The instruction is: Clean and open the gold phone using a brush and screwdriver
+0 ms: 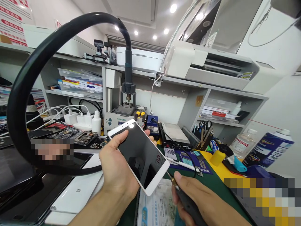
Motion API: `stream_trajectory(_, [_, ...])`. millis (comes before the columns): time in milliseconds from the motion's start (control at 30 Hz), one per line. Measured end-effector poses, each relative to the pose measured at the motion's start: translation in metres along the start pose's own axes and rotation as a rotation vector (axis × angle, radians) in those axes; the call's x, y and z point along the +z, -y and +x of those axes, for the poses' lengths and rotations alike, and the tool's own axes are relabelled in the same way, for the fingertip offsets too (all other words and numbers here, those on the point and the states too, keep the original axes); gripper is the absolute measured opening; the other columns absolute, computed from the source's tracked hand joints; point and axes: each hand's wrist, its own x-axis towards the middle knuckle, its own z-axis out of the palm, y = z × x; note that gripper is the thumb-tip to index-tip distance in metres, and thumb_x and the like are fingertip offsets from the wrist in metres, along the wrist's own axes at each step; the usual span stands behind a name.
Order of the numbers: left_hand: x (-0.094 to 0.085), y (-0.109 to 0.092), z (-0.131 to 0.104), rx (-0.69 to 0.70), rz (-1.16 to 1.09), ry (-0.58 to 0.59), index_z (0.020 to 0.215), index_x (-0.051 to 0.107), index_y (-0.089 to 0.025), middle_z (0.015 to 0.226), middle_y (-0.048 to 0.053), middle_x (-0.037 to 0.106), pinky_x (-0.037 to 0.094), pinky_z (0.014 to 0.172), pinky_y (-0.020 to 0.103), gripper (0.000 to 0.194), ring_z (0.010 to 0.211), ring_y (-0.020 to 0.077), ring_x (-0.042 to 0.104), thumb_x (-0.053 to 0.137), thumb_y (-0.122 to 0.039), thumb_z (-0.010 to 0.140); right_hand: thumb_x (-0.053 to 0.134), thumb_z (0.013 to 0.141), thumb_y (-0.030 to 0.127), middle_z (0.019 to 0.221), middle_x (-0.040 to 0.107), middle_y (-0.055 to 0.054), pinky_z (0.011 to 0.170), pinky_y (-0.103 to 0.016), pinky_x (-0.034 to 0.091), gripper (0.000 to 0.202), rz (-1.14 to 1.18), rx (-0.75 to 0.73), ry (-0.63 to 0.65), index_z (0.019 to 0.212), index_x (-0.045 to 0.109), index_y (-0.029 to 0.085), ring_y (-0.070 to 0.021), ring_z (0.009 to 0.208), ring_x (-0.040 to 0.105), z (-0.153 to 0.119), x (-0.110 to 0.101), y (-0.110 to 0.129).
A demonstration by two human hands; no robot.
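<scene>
My left hand (117,160) is closed around a white-framed smartphone (143,157), the thumb on its left edge and fingertips showing behind the far edge. The phone is tilted, its dark screen up and reflecting a lamp. In my right hand (190,194) is a hand tool (185,201) with a dark handle, a brass-coloured collar and a thin metal tip. That tip is at the phone's lower right corner; whether it touches the frame I cannot tell. Beneath them, a printed sheet or mat (155,204) lies on the green work mat (211,179).
A thick black hose (21,62) arches over the left side. White Xiaomi phone (77,190) and dark panels lie at left, with circuit boards (84,137) behind. A grey bench unit (113,121) stands at the back; scissors (205,125), a bottle (242,142) and spray can (268,147) at right.
</scene>
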Motion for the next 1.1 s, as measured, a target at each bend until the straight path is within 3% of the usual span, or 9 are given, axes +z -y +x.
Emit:
stream_trajectory(100, [0.000, -0.001, -0.001, 0.008, -0.005, 0.014, 0.112, 0.071, -0.007, 0.095, 0.022, 0.077, 0.061, 0.055, 0.050, 0.038, 0.068, 0.0343, 0.074, 0.050, -0.025, 0.086, 0.029, 0.092, 0.078, 0.053, 0.047, 0.007, 0.048, -0.022, 0.028, 0.064, 0.015, -0.030, 0.020, 0.087, 0.055, 0.020, -0.0083, 0.045, 0.040, 0.000, 0.000, 0.000])
stream_trajectory(233, [0.000, -0.001, -0.001, -0.001, -0.023, -0.007, 0.112, 0.071, -0.004, 0.098, 0.024, 0.076, 0.060, 0.053, 0.041, 0.038, 0.068, 0.0310, 0.074, 0.051, -0.024, 0.086, 0.044, 0.096, 0.066, 0.053, 0.040, 0.010, 0.046, -0.021, 0.024, 0.048, -0.098, -0.169, 0.027, 0.078, 0.045, 0.022, -0.0055, 0.043, 0.032, 0.001, 0.001, 0.000])
stream_trajectory(467, [-0.001, -0.001, 0.000, -0.015, -0.034, 0.004, 0.106, 0.074, -0.006, 0.096, 0.022, 0.076, 0.058, 0.051, 0.036, 0.036, 0.059, 0.0247, 0.070, 0.053, -0.025, 0.085, 0.025, 0.100, 0.066, 0.053, 0.046, 0.007, 0.043, -0.017, 0.030, 0.054, 0.092, -0.029, 0.019, 0.088, 0.053, 0.021, -0.0062, 0.042, 0.037, 0.001, -0.003, 0.001])
stream_trajectory(667, [0.000, 0.000, -0.001, 0.000, 0.008, -0.073, 0.100, 0.077, -0.003, 0.096, 0.022, 0.076, 0.054, 0.048, 0.033, 0.038, 0.056, 0.0223, 0.066, 0.058, -0.029, 0.080, 0.048, 0.098, 0.060, 0.049, 0.039, 0.012, 0.038, -0.013, 0.025, 0.042, 0.006, -0.187, 0.114, 0.082, 0.043, 0.022, -0.0036, 0.039, 0.031, 0.005, -0.005, 0.001])
stream_trajectory(833, [0.001, 0.001, 0.000, -0.007, -0.003, -0.046, 0.100, 0.077, -0.005, 0.099, 0.022, 0.076, 0.058, 0.056, 0.040, 0.035, 0.063, 0.0271, 0.070, 0.059, -0.027, 0.079, 0.034, 0.099, 0.066, 0.051, 0.047, 0.008, 0.037, -0.014, 0.032, 0.051, 0.199, -0.088, 0.002, 0.087, 0.052, 0.020, -0.0053, 0.038, 0.037, 0.012, -0.008, -0.009])
stream_trajectory(967, [0.000, 0.001, 0.001, -0.038, -0.008, -0.013, 0.099, 0.077, -0.003, 0.095, 0.023, 0.076, 0.059, 0.060, 0.044, 0.037, 0.064, 0.0286, 0.071, 0.059, -0.029, 0.079, 0.032, 0.093, 0.077, 0.052, 0.050, 0.007, 0.038, -0.016, 0.034, 0.063, 0.282, -0.064, 0.020, 0.088, 0.055, 0.019, -0.0051, 0.038, 0.037, 0.012, -0.011, -0.014])
stream_trajectory(1100, [0.002, -0.001, -0.001, -0.021, -0.019, -0.035, 0.099, 0.077, -0.006, 0.096, 0.021, 0.076, 0.060, 0.062, 0.045, 0.035, 0.065, 0.0288, 0.072, 0.059, -0.027, 0.079, 0.037, 0.095, 0.072, 0.053, 0.049, 0.007, 0.040, -0.017, 0.033, 0.057, 0.268, -0.056, 0.032, 0.087, 0.055, 0.019, -0.0053, 0.040, 0.039, 0.006, -0.012, -0.007])
